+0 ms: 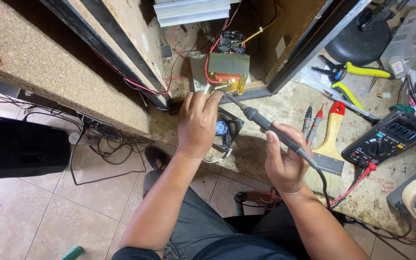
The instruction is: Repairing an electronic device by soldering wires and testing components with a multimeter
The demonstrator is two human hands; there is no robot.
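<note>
Soldering at the transformer terminals, joint not finished.

My right hand (285, 161) grips the soldering iron (270, 127), its tip touching the terminals of the transformer (227, 70) inside the wooden cabinet (63, 67). My left hand (197, 123) pinches a thin white wire (207, 88) there. I judge the work is midway; the multimeter (387, 137) lies unused on the bench.

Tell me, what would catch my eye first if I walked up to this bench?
Most likely the two hands at the centre: the right hand holds a soldering iron whose tip points at a transformer inside an open wooden cabinet, while the left hand pinches a wire at that same spot. To the right on the worn bench lie a yellow-handled brush, a multimeter and yellow-handled pliers.
</note>
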